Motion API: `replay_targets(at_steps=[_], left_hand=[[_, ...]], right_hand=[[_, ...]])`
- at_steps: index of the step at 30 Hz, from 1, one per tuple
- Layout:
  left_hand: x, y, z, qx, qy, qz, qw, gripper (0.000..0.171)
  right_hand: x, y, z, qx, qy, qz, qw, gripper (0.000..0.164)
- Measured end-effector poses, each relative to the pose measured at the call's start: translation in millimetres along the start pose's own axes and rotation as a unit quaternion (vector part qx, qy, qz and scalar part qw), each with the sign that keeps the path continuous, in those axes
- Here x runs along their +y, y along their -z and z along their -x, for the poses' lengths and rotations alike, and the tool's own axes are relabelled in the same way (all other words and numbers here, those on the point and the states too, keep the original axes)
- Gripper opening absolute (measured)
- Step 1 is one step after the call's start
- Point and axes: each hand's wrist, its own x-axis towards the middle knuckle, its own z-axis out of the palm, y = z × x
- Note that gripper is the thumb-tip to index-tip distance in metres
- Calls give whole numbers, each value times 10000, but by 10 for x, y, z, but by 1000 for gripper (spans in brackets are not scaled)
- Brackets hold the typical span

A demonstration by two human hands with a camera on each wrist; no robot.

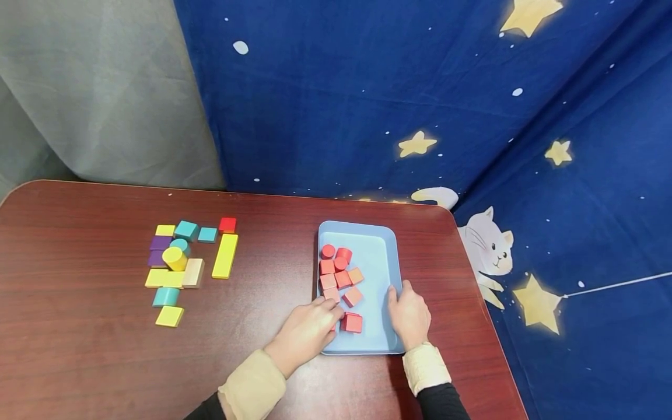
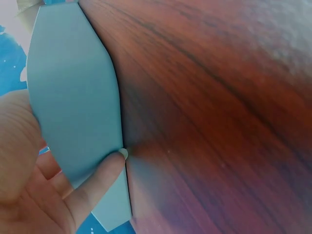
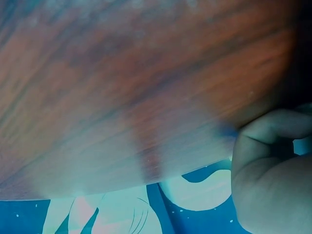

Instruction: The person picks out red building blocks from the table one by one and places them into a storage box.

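Observation:
A light blue tray [image 1: 385,262] stands on the table with several red blocks [image 1: 343,279], cubes and cylinders, grouped in its left half. My left hand [image 1: 306,328] holds the tray's left wall, its fingers over the rim among the blocks. In the left wrist view the thumb [image 2: 100,187] presses the wall's outer face [image 2: 73,92] close to the tabletop. On the opposite side, my right hand [image 1: 410,315] grips the right wall, thumb on the inside and fingers outside. The right wrist view shows bent fingers [image 3: 273,131] of this hand, with the tray mostly out of sight.
Left of the tray, several yellow, purple, teal and pale wooden blocks [image 1: 193,273] lie in a loose cluster, with a red block [image 1: 227,225] at its back right. The table's right edge [image 1: 485,303] runs past my right hand. A blue curtain [image 1: 336,99] hangs behind.

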Motion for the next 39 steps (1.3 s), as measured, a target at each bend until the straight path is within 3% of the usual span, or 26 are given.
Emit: replay_targets(at_steps=[24,39], left_hand=[[83,-146,-168,180,872,-500,9948,26],[59,-122,-101,277,790,-136,9964,24]], right_hand=[[0,10,11,-7,48,-51,10000,50],[2,8,2,-61,30,-45,10000,49]])
